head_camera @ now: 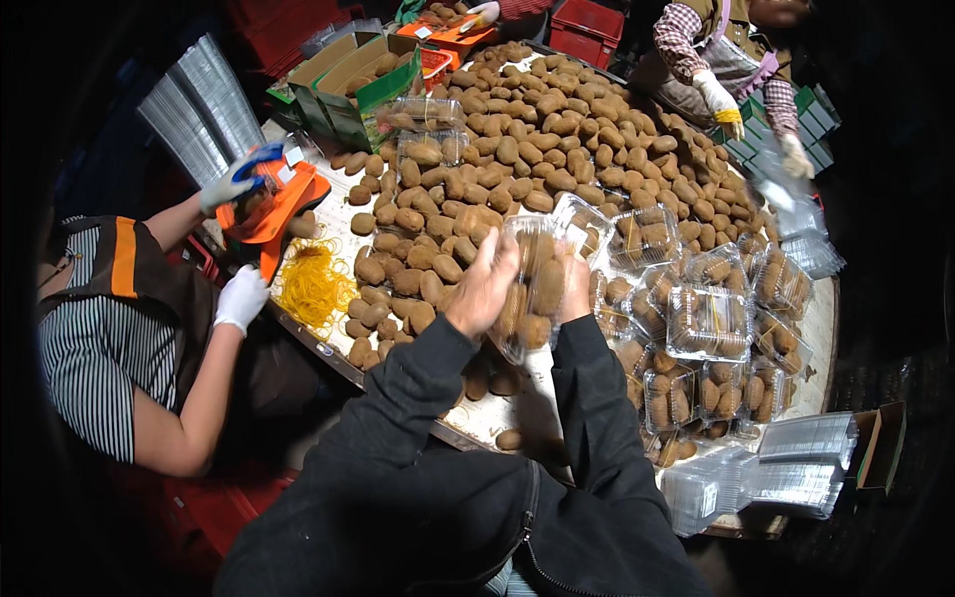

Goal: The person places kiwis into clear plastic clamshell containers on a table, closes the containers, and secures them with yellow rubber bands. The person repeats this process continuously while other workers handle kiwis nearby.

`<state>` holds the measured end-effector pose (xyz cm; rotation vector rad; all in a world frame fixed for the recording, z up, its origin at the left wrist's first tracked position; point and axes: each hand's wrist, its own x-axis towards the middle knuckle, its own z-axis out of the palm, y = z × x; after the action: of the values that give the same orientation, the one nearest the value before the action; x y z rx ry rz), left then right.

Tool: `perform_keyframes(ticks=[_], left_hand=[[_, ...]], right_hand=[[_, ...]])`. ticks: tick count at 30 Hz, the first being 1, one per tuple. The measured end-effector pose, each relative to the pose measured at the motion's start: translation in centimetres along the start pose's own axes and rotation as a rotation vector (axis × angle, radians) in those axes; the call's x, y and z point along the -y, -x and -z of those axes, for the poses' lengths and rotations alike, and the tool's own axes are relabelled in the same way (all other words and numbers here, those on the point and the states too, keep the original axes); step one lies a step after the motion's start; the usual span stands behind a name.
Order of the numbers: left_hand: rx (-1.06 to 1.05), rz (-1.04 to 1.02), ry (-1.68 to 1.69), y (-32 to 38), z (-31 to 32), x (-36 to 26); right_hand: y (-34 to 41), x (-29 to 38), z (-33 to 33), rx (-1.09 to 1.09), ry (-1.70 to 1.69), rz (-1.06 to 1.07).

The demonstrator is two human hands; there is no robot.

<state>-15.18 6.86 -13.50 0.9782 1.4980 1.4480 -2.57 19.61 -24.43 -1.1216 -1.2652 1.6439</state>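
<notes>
Between my two hands I hold a clear plastic clamshell box (531, 287) with kiwifruit inside, tilted over the table. My left hand (485, 287) presses on its left side, fingers slightly blurred. On the right side my right hand (573, 282) grips it, partly hidden behind the box. Just beyond, another clear clamshell (586, 224) with kiwifruit lies near my right fingers. A large heap of loose kiwifruit (552, 134) spreads across the table ahead and to the left. Filled clamshells (709, 321) are piled to my right, some with a yellow rubber band around them.
Yellow rubber bands (313, 283) lie heaped at the left. Beside them a gloved co-worker (112, 336) handles an orange scale (272, 201). Another gloved person (727, 74) stands across the table. Stacked empty clamshells (798, 463) sit at the right front corner; a green carton (365, 89) stands far left.
</notes>
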Motion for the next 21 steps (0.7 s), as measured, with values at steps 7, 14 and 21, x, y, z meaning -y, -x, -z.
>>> perform_keyframes(ticks=[7, 14, 21], left_hand=[[0.160, 0.019, 0.428, 1.5, 0.4, 0.3], [0.021, -0.111, 0.404, -3.1, 3.9, 0.4], [0.131, -0.178, 0.229, -6.1, 4.9, -1.9]], right_hand=[[-2.1, -1.5, -1.5, 0.118, -0.084, -0.063], [1.0, 4.1, -4.8, 0.288, -0.591, -0.237], [-3.8, 3.2, -5.9, 0.094, -0.048, 0.170]])
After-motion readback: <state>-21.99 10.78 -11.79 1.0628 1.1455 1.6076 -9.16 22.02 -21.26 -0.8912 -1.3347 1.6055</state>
